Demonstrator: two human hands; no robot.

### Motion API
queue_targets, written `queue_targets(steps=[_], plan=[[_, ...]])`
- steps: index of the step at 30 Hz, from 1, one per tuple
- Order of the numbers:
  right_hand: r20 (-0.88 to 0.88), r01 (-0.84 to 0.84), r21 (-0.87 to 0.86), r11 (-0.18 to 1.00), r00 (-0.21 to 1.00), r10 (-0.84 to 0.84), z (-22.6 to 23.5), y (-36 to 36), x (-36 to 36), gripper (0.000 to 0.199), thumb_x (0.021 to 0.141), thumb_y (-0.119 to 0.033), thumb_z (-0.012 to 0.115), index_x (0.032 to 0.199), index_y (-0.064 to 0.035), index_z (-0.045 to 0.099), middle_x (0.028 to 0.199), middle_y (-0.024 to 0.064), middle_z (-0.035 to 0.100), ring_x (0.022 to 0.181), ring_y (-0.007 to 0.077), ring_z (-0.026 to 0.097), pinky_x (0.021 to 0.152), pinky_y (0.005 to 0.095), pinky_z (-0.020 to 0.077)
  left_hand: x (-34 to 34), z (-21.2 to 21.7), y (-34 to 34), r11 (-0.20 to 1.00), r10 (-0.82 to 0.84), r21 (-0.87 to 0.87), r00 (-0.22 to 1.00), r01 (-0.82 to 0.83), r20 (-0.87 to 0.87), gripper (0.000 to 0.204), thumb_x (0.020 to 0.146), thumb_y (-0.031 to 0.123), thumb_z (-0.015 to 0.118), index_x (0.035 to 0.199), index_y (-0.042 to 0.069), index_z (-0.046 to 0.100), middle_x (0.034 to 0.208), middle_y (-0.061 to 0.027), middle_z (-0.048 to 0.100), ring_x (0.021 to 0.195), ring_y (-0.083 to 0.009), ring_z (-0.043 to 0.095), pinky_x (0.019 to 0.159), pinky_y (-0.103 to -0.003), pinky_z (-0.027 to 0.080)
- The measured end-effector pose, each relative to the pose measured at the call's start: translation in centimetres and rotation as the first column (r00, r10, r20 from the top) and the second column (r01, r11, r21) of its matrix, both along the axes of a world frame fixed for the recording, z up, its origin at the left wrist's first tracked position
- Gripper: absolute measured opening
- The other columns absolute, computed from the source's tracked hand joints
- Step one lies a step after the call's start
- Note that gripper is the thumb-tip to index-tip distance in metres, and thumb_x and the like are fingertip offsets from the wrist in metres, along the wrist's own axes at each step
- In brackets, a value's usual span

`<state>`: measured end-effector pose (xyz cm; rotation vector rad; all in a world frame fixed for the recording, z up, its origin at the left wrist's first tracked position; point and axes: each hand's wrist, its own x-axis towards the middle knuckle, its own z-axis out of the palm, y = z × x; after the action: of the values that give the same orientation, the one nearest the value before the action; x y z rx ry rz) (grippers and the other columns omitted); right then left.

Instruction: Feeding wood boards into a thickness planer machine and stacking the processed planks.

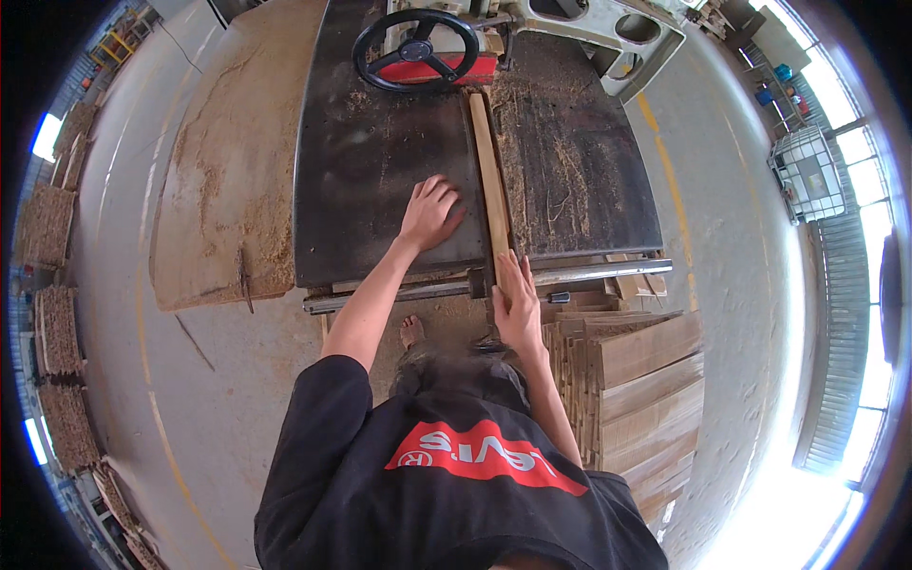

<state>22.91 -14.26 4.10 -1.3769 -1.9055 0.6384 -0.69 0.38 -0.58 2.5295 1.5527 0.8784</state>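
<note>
While the right hand [517,306], straight-fingered, touches the long pale wooden strip [489,171] on the black machine table [375,147], left hand [432,214] lies loosely curled, seemingly empty; likely step: feeding; next: steady forward push.

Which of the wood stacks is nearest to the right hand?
The stack of boards just right of the right hand; the stacks toward the picture's left edge stand much farther off.

From here, the right hand [516,306] hides the near end of the wooden strip [488,171]; the pale machine frame [600,32] is cut off above, and those far blue things [783,72] look too small to identify.
</note>
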Motion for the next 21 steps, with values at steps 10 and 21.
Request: queue_targets(steps=[10,21], plan=[[0.012,0.039,0.036,0.999,0.999,-0.039,0.13,0.87,0.22,0.055,0.095,0.003,0.059,0.149,-0.0038,0.049,0.153,0.0223,0.051,0.146,0.0409,0.043,0.116,0.0462,0.0422,-0.18,-0.19,0.05,1.0,0.006,0.007,0.999,-0.006,0.034,0.027,0.094,0.024,0.071,0.114,0.007,0.068,0.125,-0.0094,0.064,0.132,-0.0307,0.051,0.107,-0.048,0.042],[-0.162,0.048,-0.122,0.991,0.984,-0.068,0.41,0.81,0.41,0.054,0.096,-0.001,0.06,0.149,-0.0047,0.049,0.151,0.0224,0.053,0.137,0.043,0.052,0.107,0.048,0.0503,-0.11,-0.08,0.18,1.0,0.003,0.014,0.999,-0.003,0.04,0.025,0.095,0.027,0.07,0.112,0.009,0.07,0.124,-0.0081,0.066,0.132,-0.0302,0.051,0.108,-0.048,0.041]])
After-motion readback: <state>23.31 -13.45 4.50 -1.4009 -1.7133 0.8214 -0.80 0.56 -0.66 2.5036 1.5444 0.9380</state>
